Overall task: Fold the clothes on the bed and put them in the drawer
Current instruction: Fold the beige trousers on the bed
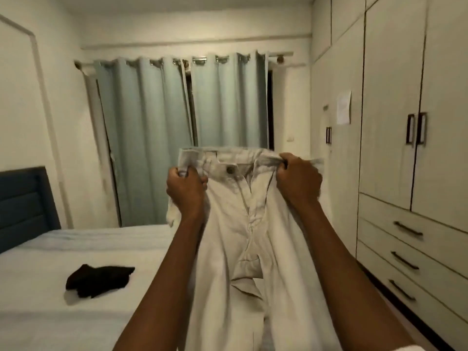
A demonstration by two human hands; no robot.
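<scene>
**Up in both hands: light trousers held over the bed**

Between the two fists, a pair of light trousers, held up by the top band, front side facing, button in the middle, zip part open. Left hand curled tight round the left end of the band, fingers bunching the cloth. Right hand curled tight round the right end, fingers hooked over the edge. Below the fingers, legs of the trousers hanging down past the arms. Under the hands and off to the left, a bed with a pale sheet. Well to the left of the left fingers, a small black cloth lying crumpled on the sheet. Off to the right of the right fingers, a wardrobe with three drawers, all closed. Beyond the fingers, blue-grey curtains, pulled across.
</scene>
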